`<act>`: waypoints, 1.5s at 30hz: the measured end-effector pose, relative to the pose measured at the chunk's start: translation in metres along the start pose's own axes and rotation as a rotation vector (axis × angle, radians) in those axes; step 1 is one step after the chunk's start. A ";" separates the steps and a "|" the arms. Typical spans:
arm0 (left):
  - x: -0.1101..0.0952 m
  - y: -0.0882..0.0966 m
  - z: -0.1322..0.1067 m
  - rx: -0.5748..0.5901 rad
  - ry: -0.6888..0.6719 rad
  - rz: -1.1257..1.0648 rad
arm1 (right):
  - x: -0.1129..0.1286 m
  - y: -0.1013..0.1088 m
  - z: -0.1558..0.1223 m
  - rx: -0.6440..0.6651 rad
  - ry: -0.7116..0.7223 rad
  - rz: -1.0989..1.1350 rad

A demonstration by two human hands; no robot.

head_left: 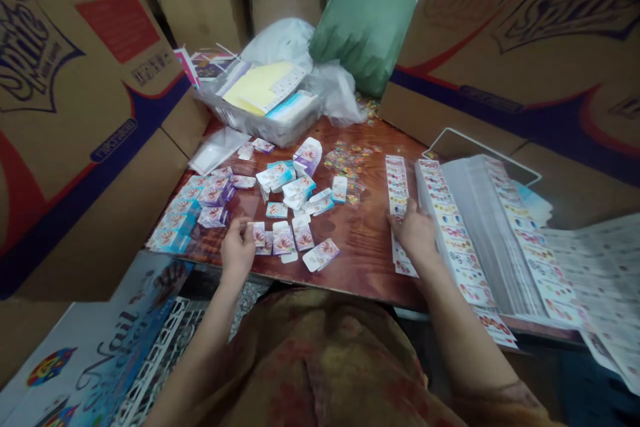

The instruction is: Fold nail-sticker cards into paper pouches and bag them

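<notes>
- Strip of small, bright pictures lies flat on the brown table at three o'clock, if twelve o'clock is the far side.
- The strip looks thin and easy to bend. A soft, flat touch should be best, with no hard pull that could tear or fold it.
- Little purple boxes lie at seven o'clock, some with white flaps sticking out. They look light, so they may slip or get squashed. A gentle touch on their sides should keep them neat.
- Blue and white boxes sit in a messy heap at ten o'clock. It would help to keep the thin strip away from their corners.
- The right hand is at four o'clock, with its back up and its fingers over the strip. It is blurry, so one cannot tell if it pinches the strip or just rests there.
- The left hand is at eight o'clock, just beside the nearest purple box. Its fingers are bent and look close to the thumb. One cannot tell if they touch that box or pinch anything.
- Both arms reach up from six o'clock, wide apart, one on each side of the person's lap.
- A thick stack of picture sheets lies past the right hand, farther out at three o'clock.
</notes>
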State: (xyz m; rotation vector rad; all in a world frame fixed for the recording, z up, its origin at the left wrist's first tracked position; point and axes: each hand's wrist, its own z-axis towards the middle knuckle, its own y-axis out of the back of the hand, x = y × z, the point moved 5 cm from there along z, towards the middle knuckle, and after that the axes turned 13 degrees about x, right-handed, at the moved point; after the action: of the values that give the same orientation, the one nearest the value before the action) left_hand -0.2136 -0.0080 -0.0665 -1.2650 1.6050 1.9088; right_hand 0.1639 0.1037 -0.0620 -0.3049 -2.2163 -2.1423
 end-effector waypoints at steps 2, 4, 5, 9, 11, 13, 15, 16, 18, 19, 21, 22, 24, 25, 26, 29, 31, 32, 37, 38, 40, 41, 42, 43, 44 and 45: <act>0.007 -0.003 0.001 0.007 0.033 0.127 | -0.003 -0.004 0.004 0.012 -0.007 -0.022; 0.005 -0.007 -0.001 0.013 0.001 0.186 | -0.006 -0.005 0.005 0.021 -0.009 0.016; 0.004 -0.008 -0.003 0.015 -0.022 0.195 | -0.008 -0.005 0.005 0.018 -0.011 0.045; 0.004 -0.010 0.000 0.018 -0.071 0.162 | -0.015 0.004 0.002 -0.088 0.001 0.157; 0.008 -0.010 0.003 0.000 -0.059 0.134 | -0.017 0.009 0.000 -0.145 0.013 0.213; 0.011 -0.010 0.005 -0.024 -0.042 0.127 | -0.019 0.013 -0.002 -0.161 0.008 0.279; 0.011 -0.010 0.005 -0.027 -0.030 0.144 | -0.022 0.016 -0.003 -0.158 -0.015 0.353; 0.009 -0.011 0.004 -0.016 -0.025 0.162 | -0.023 0.018 -0.005 -0.168 -0.022 0.389; 0.000 -0.011 0.000 -0.016 -0.020 0.226 | -0.024 0.024 -0.009 -0.236 -0.005 0.442; -0.007 -0.010 -0.004 -0.047 -0.030 0.269 | -0.023 0.028 -0.014 -0.288 0.023 0.454; -0.030 -0.008 -0.015 -0.157 -0.093 0.347 | -0.017 0.035 -0.027 -0.399 0.100 0.446; -0.044 -0.009 -0.021 -0.206 -0.144 0.354 | -0.012 0.039 -0.036 -0.445 0.146 0.429; -0.075 -0.020 -0.034 -0.162 -0.268 0.235 | 0.003 0.044 -0.059 -0.512 0.261 0.382; -0.092 -0.032 -0.040 -0.037 -0.334 0.125 | 0.013 0.047 -0.072 -0.533 0.331 0.358; -0.108 -0.047 -0.046 0.130 -0.385 -0.010 | 0.023 0.049 -0.086 -0.551 0.406 0.333; -0.146 -0.094 -0.062 0.619 -0.346 -0.496 | 0.046 0.054 -0.123 -0.571 0.551 0.283; -0.159 -0.112 -0.066 0.716 -0.234 -0.764 | 0.053 0.057 -0.140 -0.577 0.603 0.291; -0.163 -0.115 -0.066 0.709 -0.200 -0.881 | 0.054 0.058 -0.145 -0.576 0.623 0.315; -0.172 -0.104 -0.063 0.671 -0.232 -1.118 | 0.041 0.074 -0.144 -0.529 0.654 0.531; -0.174 -0.101 -0.064 0.685 -0.257 -1.096 | 0.037 0.079 -0.141 -0.547 0.609 0.546; -0.176 -0.095 -0.068 0.701 -0.300 -1.040 | 0.029 0.088 -0.133 -0.555 0.510 0.558; -0.176 -0.094 -0.071 0.709 -0.316 -1.014 | 0.028 0.090 -0.128 -0.505 0.495 0.572; -0.177 -0.093 -0.073 0.719 -0.331 -0.989 | 0.029 0.090 -0.123 -0.422 0.507 0.607; -0.177 -0.093 -0.076 0.731 -0.347 -0.965 | 0.031 0.088 -0.118 -0.315 0.533 0.664; -0.177 -0.093 -0.078 0.743 -0.363 -0.941 | 0.033 0.085 -0.114 -0.209 0.562 0.741; -0.177 -0.094 -0.080 0.749 -0.378 -0.913 | 0.036 0.081 -0.111 -0.110 0.575 0.832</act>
State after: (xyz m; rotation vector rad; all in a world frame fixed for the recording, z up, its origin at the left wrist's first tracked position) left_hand -0.0159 -0.0044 0.0203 -0.9533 1.0645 0.7942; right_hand 0.1314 -0.0010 0.0285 -0.4426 -1.3214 -1.6050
